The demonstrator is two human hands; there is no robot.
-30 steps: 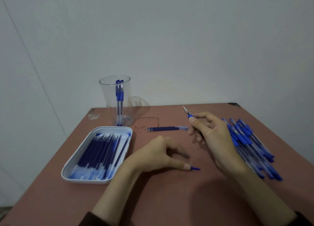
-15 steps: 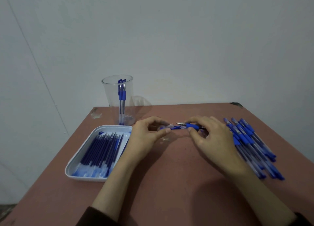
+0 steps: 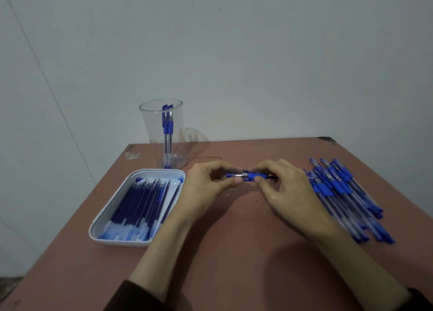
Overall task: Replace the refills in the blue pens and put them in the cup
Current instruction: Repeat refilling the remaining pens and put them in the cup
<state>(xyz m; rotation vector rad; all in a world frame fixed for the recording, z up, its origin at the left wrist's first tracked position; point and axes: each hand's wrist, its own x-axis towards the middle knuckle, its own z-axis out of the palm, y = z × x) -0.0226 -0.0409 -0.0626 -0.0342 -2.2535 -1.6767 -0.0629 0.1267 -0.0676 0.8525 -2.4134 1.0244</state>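
A blue pen (image 3: 250,176) lies level between both hands, just above the middle of the table. My left hand (image 3: 206,186) pinches its tip end, where a blue cap sits over the metal point. My right hand (image 3: 288,189) grips the blue rubber grip and hides the barrel. A clear plastic cup (image 3: 164,135) stands at the back left with two blue pens upright inside. A white tray (image 3: 112,237) of several dark blue refills lies at the left. A pile of several blue pens (image 3: 339,193) is spread at the right.
The reddish-brown table (image 3: 234,252) ends at a grey wall behind the cup. Its left edge runs close beside the tray. A thin wire loop (image 3: 208,158) lies on the table behind my left hand.
My left hand lifted the small blue cap from the table front and came up to the pen. The right hand turned the pen level, and both hands now meet on it.
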